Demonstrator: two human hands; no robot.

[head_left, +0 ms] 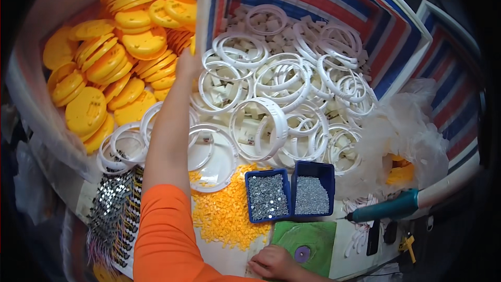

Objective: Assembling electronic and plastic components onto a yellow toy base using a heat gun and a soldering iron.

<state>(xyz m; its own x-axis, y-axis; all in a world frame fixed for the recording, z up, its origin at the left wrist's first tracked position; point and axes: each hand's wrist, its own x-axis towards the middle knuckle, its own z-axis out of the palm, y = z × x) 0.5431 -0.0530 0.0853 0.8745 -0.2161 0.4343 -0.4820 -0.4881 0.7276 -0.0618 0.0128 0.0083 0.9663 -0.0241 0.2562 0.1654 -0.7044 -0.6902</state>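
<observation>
At the far left lies a big heap of yellow discs (pixel 112 57), round and flat, many stacked on their edges, inside a pale sack whose wall curves around them. Below this heap, at the lower left, a bundle of small wired parts (pixel 112 214) with shiny metal tips lies on the table.

The left hand (pixel 188 65) is stretched far forward on a long arm in an orange sleeve. It rests at the border between the yellow discs and the white rings, and it touches the discs at the right edge of the heap. The fingers are hidden behind the hand, so I cannot tell if they grasp anything.

Under the arm there are clear round lids (pixel 216 156), and in front of them a spread of small yellow pieces (pixel 227 214). To the right is a large pile of white rings (pixel 282 89) mixed with small white blocks, lying in a bag with red, white and blue stripes (pixel 360 5).

Two blue trays (pixel 289 175) stand side by side, both filled with small grey screws. Near the lower edge, the right hand (pixel 274 263) lies loosely curled on a green mat (pixel 313 237), beside a purple disc (pixel 302 254); it holds nothing visible. Further right, a teal electric screwdriver (pixel 386 209) lies on the table, below crumpled clear plastic (pixel 402 136).
</observation>
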